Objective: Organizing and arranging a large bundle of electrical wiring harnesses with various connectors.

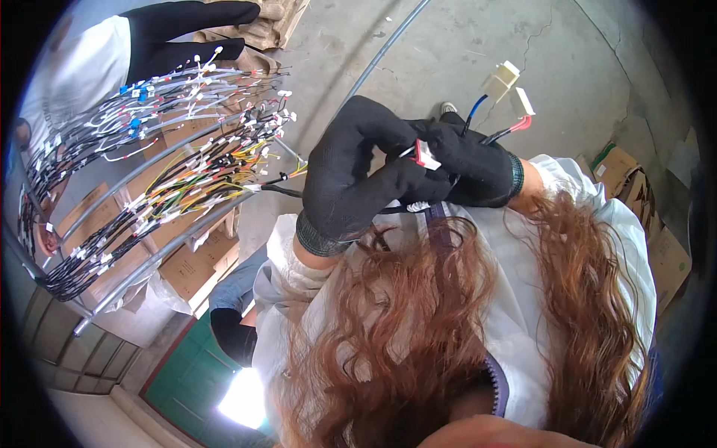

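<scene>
Head view: both gloved hands, left hand (351, 175) and right hand (474, 164), fingers pinching small red-white connector (426, 154) (wire harness (493, 134) attached).

1. The single view came from a head-worn fisheye camera that looked steeply down the person's own front.
2. It sat very near: long reddish hair (418, 328) filled the lower frame, and the gloved left hand (351, 175) and right hand (467, 164) met close before the lens.
3. Farther off, the concrete floor (448, 60) lay above and a wire-harness rack (149, 164) bent along the left rim.
4. No second view shared the scene.
</scene>
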`<state>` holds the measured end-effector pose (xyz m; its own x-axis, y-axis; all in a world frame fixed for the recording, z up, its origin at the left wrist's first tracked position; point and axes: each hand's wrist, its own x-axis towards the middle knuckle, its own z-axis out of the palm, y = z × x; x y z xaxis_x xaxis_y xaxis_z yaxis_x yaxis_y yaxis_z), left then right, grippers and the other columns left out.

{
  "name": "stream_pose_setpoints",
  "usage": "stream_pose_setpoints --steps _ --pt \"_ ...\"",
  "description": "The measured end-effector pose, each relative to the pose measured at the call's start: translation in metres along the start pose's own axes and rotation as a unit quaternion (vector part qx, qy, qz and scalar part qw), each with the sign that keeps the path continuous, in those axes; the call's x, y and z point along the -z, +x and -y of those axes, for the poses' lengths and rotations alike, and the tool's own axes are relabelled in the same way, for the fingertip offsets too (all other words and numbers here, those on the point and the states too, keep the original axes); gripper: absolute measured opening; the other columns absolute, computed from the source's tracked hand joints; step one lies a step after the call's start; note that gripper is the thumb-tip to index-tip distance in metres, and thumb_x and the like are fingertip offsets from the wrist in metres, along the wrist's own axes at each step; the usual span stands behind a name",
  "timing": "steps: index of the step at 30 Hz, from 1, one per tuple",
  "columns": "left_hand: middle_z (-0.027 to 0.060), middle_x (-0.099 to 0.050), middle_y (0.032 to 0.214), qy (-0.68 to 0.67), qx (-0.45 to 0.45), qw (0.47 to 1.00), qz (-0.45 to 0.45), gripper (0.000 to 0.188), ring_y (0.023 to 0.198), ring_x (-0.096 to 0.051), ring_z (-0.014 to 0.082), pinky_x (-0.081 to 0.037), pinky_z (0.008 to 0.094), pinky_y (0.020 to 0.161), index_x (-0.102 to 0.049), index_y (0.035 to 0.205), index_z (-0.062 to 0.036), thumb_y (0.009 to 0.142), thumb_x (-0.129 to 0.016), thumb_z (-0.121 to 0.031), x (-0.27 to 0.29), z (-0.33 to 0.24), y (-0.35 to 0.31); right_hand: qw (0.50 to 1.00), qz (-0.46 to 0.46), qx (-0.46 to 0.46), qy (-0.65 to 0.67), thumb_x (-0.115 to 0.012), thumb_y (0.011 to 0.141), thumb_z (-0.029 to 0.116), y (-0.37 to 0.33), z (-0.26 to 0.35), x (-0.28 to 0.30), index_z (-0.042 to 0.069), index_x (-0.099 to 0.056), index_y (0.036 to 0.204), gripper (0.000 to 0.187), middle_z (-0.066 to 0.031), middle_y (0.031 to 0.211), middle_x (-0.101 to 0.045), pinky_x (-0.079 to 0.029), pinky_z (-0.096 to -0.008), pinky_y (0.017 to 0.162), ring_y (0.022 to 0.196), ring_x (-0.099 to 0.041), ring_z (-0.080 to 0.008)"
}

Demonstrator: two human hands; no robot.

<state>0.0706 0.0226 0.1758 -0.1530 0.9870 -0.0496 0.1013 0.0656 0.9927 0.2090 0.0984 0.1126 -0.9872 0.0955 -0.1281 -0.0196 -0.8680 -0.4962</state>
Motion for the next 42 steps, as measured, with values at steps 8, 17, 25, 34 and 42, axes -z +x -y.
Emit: stream_pose_setpoints --steps 8,17,25,34,42 --pt "0.0055 -0.045 0.081 -0.096 -0.002 0.994 -0.047 0.023 0.074 -0.046 0.0145 -0.037 0.0262 0.066 -0.048 0.085 -0.0014 0.064 -0.059 0.001 -0.007 0.001 -0.005 0.999 -0.028 0.021 0.036 -0.042 0.086 0.026 0.001 0.008 -0.022 0.003 -0.046 0.097 0.025 0.0001 0.084 -0.049 -0.037 -0.0227 0.065 0.075 -0.044 -0.0069" --pt "0.0117 -0.052 0.086 0.234 -0.190 0.946 -0.116 0.030 0.077 -0.050 0.0248 -0.042 0.0320 0.067 -0.053 0.086 -0.0012 0.059 -0.062 0.006 -0.007 0.001 -0.012 0.996 -0.051 0.018 -0.065 -0.040 0.087 0.019 -0.006 0.016 -0.019 0.001 -0.037 0.111 0.030 -0.0053 0.100 -0.046 -0.036 -0.0275 0.076 0.089 -0.044 -0.0120" --pt "0.0121 -0.052 0.087 0.324 -0.224 0.912 -0.115 0.035 0.077 -0.050 0.0240 -0.041 0.0317 0.068 -0.051 0.091 -0.0009 0.059 -0.066 0.001 -0.001 0.004 -0.006 0.998 -0.028 0.019 -0.051 -0.040 0.086 0.017 0.002 0.019 -0.010 0.000 -0.034 0.118 0.036 -0.0074 0.107 -0.046 -0.038 -0.0274 0.079 0.092 -0.047 -0.0139" --pt "0.0109 -0.056 0.080 0.343 0.021 0.939 0.011 0.027 0.076 -0.057 0.0197 -0.044 0.0293 0.064 -0.045 0.101 0.0028 0.077 -0.049 -0.008 0.013 0.018 0.002 0.972 0.040 0.110 -0.206 -0.045 0.084 0.022 0.025 0.033 0.011 0.001 -0.043 0.090 0.022 -0.0011 0.075 -0.046 -0.039 -0.0211 0.058 0.069 -0.047 -0.0066" --pt "0.0152 -0.054 0.062 0.298 -0.059 0.953 0.002 0.021 0.055 -0.054 0.0308 -0.042 0.0344 0.050 -0.053 0.085 -0.0011 0.077 -0.041 -0.017 0.014 0.045 -0.003 0.854 0.027 0.298 -0.426 -0.057 0.074 0.009 0.028 0.040 0.002 0.002 -0.044 0.084 0.017 -0.0070 0.070 -0.046 -0.036 -0.0267 0.052 0.059 -0.046 -0.0175"
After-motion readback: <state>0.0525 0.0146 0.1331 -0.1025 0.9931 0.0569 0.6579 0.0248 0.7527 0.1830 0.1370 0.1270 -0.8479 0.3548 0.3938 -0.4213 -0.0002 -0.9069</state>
